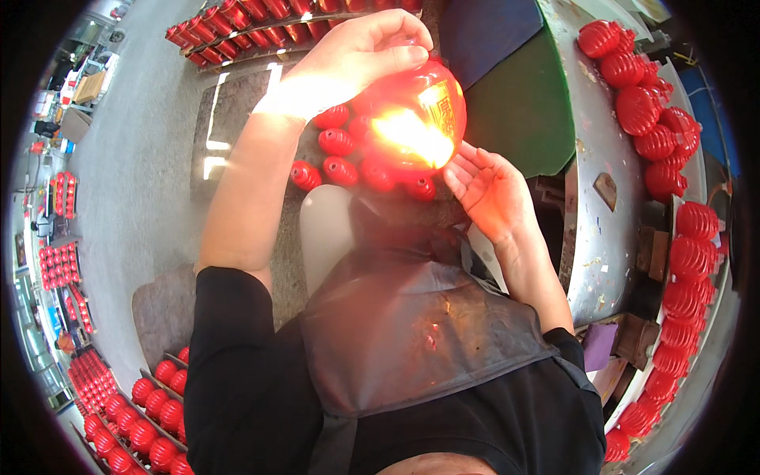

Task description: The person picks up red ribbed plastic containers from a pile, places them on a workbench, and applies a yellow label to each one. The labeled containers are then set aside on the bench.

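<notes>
A glossy red, rounded vessel-like piece point(447, 85) with a gold-coloured printed panel is held up in front of me. Strong glare covers much of its lower left side. My left hand point(370, 54) is at its top, fingers curled and thumb pressed in, gripping the upper end; the exact contact is partly hidden. My right hand point(492, 190) has its palm up and fingers stretched out, fingertips at the lower right side of the piece. Whether they press on it is hard to tell. Below it, several smaller ribbed red pieces point(338, 142) lie on the floor.
A metal-topped bench point(602, 237) runs along my right, with a small wooden block point(605, 191) and rows of ribbed red pieces point(687, 257). A green board point(526, 111) leans there. Racks of red pieces point(265, 36) stand ahead and at lower left point(142, 435). A dark apron point(427, 340) covers my lap.
</notes>
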### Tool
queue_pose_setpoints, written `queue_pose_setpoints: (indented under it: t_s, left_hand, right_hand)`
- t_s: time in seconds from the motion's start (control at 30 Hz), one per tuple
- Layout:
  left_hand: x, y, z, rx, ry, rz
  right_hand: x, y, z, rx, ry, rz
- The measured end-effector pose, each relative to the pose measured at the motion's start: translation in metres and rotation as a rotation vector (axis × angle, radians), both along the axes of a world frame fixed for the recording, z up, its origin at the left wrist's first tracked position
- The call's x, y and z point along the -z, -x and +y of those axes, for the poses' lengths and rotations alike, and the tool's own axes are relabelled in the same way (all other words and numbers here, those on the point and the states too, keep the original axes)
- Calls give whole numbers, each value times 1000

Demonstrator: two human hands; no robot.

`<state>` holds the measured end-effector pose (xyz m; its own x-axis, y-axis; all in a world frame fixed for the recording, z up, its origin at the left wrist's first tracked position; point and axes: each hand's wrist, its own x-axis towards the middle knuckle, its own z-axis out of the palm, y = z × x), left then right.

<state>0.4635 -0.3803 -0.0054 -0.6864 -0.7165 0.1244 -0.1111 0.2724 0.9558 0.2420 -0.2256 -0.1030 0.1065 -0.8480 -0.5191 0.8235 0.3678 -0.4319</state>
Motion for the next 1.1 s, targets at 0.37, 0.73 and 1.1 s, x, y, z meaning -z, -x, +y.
queue_pose_setpoints:
  t_s: [0.37, 0.73, 1.1]
  left_hand:
    - [81, -5, -72, -5, -179, 23]
    - [145, 9, -119, -29, -387, 194]
    - [180, 33, -128, -321, -298, -85]
  right_hand:
    - [53, 2, -70, 15, -149, -19]
    - [88, 21, -118, 1, -160, 98]
    - [111, 39, -128, 22, -143, 144]
